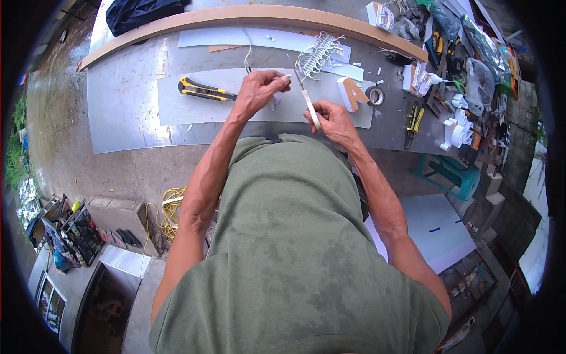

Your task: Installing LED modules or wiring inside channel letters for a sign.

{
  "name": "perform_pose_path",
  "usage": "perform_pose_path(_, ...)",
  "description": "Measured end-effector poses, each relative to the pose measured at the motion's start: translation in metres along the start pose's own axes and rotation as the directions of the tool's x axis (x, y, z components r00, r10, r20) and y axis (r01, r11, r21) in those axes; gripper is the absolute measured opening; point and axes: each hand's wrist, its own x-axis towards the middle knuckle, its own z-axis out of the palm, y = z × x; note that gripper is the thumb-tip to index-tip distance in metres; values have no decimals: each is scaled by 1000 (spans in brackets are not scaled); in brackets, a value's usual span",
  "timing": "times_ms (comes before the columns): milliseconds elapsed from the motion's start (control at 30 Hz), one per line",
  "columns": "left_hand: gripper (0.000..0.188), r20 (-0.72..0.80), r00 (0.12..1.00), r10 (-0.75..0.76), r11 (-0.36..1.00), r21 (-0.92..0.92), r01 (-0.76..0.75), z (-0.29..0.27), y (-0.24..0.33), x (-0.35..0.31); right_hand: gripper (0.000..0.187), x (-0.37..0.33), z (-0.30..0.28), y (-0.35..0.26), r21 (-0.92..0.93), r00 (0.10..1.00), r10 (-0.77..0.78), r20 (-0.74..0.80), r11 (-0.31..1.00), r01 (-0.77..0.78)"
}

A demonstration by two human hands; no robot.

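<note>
My left hand (pixel 261 93) is raised over the bench, thumb and forefinger pinching a small white piece (pixel 287 76). A thin pale wire (pixel 249 50) runs up from beside that hand. In my right hand (pixel 335 122) is a slim off-white stick-like piece (pixel 311 110), tilted up to the left; a thin dark tip or wire shows beyond its upper end. Just past the hands lies a tangle of white wired modules (pixel 320 54). A block letter A (pixel 352 94), white-faced with tan sides, stands right of my right hand. Left of my left hand rests a yellow-and-black utility knife (pixel 206 89).
Below the hands, a clear sheet (pixel 194 109) covers part of the metal bench (pixel 118 118). A tape roll (pixel 374 95), yellow-handled pliers (pixel 414 121) and white plastic parts (pixel 457 127) lie to the right. A long tan strip (pixel 253 13) spans the back. A green stool (pixel 451 177) stands below right.
</note>
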Motion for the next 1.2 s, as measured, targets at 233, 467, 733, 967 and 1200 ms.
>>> perform_pose_path(233, 28, 179, 980, 91, 845, 507, -171, -25, 1, -29, 20, 6, 2, 14, -835, 883, -430, -189, 543, 86)
perform_pose_path(467, 23, 206, 790, 578, 418, 756, -503, -17, 3, -39, 18, 4, 2, -13, -954, 854, -515, -75, 287, 90)
perform_pose_path(733, 23, 142, 824, 548, 527, 707, -472, -6, -5, -42, 24, 47, 37, -47, -404, 911, -403, 86, 822, 402)
perform_pose_path(967, 25, -449, 878, 167, 927, 375, 15, -19, -9, -75, 20, 40, 29, -43, -155, 973, -230, -6, 962, 227)
perform_pose_path(1200, 37, 15, 855, -519, 719, -533, 446, -17, -20, -79, 21, 22, 27, -37, -338, 954, -228, 196, 897, 284)
